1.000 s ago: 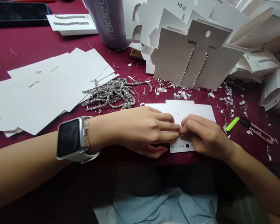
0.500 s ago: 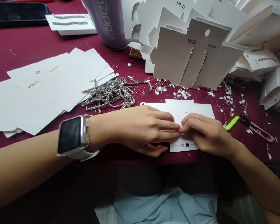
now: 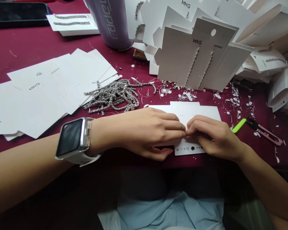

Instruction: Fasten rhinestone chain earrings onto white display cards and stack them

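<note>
A white card (image 3: 206, 111) lies face down on the dark red cloth near the front edge. My left hand (image 3: 153, 132) rests across its left part, fingers stretched out, thumb a little apart below. At the card's middle my right hand (image 3: 207, 134) is pinched, its fingertips touching those of my left hand. Whatever sits between the right fingertips is too small to make out. Beyond my left wrist is a heap of silver bead chains (image 3: 115, 95). Behind the card, an MNG card (image 3: 172, 57) with two hanging chains leans upright.
Loose flat cards (image 3: 50, 92) are spread at the left. A purple cup (image 3: 112, 25) and a phone (image 3: 19, 14) stand and lie behind. Thread snips (image 3: 264, 131) with a green end lie at the right, among white scraps. Many folded cards (image 3: 280, 86) fill the back right.
Both hands stay nearly in place at the card. My left wrist, with the watch, has turned and shifted slightly to the left.
</note>
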Demonstrator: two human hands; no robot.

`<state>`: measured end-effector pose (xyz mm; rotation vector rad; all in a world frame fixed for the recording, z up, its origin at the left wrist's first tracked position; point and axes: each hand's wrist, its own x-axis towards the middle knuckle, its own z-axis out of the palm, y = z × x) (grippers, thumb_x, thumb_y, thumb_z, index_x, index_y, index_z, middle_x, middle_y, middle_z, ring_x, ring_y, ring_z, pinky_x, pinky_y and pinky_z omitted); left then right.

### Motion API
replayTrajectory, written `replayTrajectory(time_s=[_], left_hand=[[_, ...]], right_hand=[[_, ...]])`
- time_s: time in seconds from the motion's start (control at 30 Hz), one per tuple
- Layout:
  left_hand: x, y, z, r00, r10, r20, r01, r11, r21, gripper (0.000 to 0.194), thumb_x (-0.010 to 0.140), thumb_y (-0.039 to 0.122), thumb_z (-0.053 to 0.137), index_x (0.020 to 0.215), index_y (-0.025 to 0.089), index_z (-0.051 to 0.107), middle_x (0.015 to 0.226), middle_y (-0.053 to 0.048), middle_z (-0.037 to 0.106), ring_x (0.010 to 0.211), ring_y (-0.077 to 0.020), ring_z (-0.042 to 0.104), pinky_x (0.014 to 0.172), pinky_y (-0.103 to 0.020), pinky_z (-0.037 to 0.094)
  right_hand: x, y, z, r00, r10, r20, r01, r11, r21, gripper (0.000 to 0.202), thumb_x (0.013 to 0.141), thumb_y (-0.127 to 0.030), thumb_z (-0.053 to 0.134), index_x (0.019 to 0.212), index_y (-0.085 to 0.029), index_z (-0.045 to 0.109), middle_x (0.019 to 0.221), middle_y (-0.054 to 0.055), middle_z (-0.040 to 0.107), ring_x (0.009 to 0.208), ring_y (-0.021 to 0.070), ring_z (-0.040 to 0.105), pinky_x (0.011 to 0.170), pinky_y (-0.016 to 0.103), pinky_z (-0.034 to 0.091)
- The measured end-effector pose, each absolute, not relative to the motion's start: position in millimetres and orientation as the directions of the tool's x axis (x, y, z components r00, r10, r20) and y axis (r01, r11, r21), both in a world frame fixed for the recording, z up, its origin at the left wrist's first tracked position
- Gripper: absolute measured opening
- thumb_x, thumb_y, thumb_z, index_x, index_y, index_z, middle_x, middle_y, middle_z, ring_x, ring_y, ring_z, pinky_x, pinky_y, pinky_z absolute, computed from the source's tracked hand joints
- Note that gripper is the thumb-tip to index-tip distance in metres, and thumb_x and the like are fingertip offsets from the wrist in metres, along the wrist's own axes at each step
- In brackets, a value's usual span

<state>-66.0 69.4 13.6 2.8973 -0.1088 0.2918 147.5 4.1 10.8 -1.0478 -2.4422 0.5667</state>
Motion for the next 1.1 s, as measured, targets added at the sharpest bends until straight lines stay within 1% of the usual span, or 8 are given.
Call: replayTrajectory(time_s=[0.13, 0.23, 0.33, 0.53, 0.67, 0.87, 1.0, 1.1], left_hand=[[-66.1, 70.3, 14.8, 0.98, -0.063, 0.188, -0.101, -0.974, 0.201, 0.027, 0.086, 0.027, 0.043, 0.106, 0.012, 0.055, 0.11, -0.008, 0.061, 0.099, -0.0201, 0.054, 0.086, -0.031, 0.047], [-66.0, 71.3, 14.7, 0.981, -0.054, 0.188, -0.091, -0.977, 0.193, 0.025, 0.086, 0.028, 0.043, 0.103, 0.013, 0.055, 0.109, -0.008, 0.062, 0.098, -0.0199, 0.055, 0.082, -0.031, 0.049], [-66.2, 72.0, 13.4, 0.976, -0.066, 0.207, -0.103, -0.979, 0.176, 0.027, 0.088, 0.026, 0.038, 0.104, 0.013, 0.056, 0.111, -0.008, 0.062, 0.099, -0.0201, 0.055, 0.081, -0.031, 0.049], [-68.3, 70.7, 11.0, 0.962, -0.093, 0.255, -0.122, -0.988, 0.099, 0.032, 0.09, 0.022, 0.034, 0.112, 0.013, 0.055, 0.114, -0.005, 0.061, 0.103, -0.0184, 0.055, 0.086, -0.029, 0.046], [-67.8, 69.7, 11.0, 0.967, -0.091, 0.236, -0.112, -0.991, 0.077, 0.031, 0.09, 0.021, 0.033, 0.109, 0.015, 0.056, 0.112, -0.006, 0.062, 0.099, -0.018, 0.057, 0.082, -0.029, 0.048], [-66.6, 69.5, 10.8, 0.977, -0.029, 0.211, -0.053, -0.992, 0.112, 0.027, 0.092, 0.019, 0.03, 0.101, 0.015, 0.056, 0.107, -0.009, 0.063, 0.096, -0.0168, 0.058, 0.079, -0.027, 0.048], [-68.7, 70.5, 11.8, 0.986, 0.028, 0.162, 0.004, -0.989, 0.146, 0.028, 0.093, 0.016, 0.026, 0.108, 0.015, 0.05, 0.105, -0.009, 0.063, 0.089, -0.0147, 0.06, 0.072, -0.023, 0.048], [-70.0, 71.8, 11.8, 0.989, 0.057, 0.135, 0.032, -0.982, 0.184, 0.027, 0.093, 0.013, 0.027, 0.11, 0.016, 0.048, 0.106, -0.009, 0.062, 0.09, -0.0137, 0.061, 0.072, -0.021, 0.047]], right_hand=[[148.6, 4.1, 13.1, -0.636, 0.742, 0.213, 0.564, 0.635, -0.527, 0.014, 0.078, -0.003, 0.049, 0.079, -0.016, 0.051, 0.076, 0.003, 0.056, 0.07, 0.0093, 0.052, 0.063, 0.02, 0.046], [149.2, 4.5, 14.1, -0.648, 0.734, 0.206, 0.56, 0.641, -0.525, 0.009, 0.08, -0.008, 0.052, 0.084, -0.016, 0.052, 0.078, 0.003, 0.057, 0.073, 0.0097, 0.053, 0.067, 0.021, 0.047], [149.5, 4.7, 13.9, -0.653, 0.727, 0.213, 0.56, 0.653, -0.51, 0.01, 0.081, -0.009, 0.053, 0.087, -0.016, 0.053, 0.079, 0.004, 0.058, 0.075, 0.0099, 0.054, 0.07, 0.022, 0.048], [150.1, 4.6, 13.8, -0.65, 0.727, 0.221, 0.566, 0.658, -0.497, 0.009, 0.082, -0.012, 0.052, 0.088, -0.017, 0.054, 0.08, 0.004, 0.059, 0.076, 0.0109, 0.055, 0.069, 0.023, 0.05], [149.6, 5.4, 13.5, -0.657, 0.72, 0.224, 0.563, 0.666, -0.489, 0.009, 0.082, -0.012, 0.051, 0.088, -0.017, 0.054, 0.08, 0.004, 0.059, 0.074, 0.0109, 0.055, 0.067, 0.023, 0.05], [149.7, 4.8, 10.9, -0.678, 0.688, 0.258, 0.567, 0.713, -0.412, 0.01, 0.083, -0.012, 0.05, 0.09, -0.018, 0.054, 0.08, 0.004, 0.059, 0.074, 0.0113, 0.055, 0.067, 0.023, 0.049], [149.4, 4.3, 10.4, -0.711, 0.651, 0.267, 0.556, 0.752, -0.354, 0.008, 0.083, -0.012, 0.05, 0.09, -0.016, 0.054, 0.078, 0.006, 0.059, 0.072, 0.0121, 0.054, 0.064, 0.024, 0.048], [148.3, 4.8, 11.3, -0.713, 0.649, 0.264, 0.564, 0.755, -0.333, 0.008, 0.085, -0.013, 0.048, 0.088, -0.016, 0.054, 0.077, 0.006, 0.06, 0.071, 0.0125, 0.054, 0.065, 0.025, 0.048]])
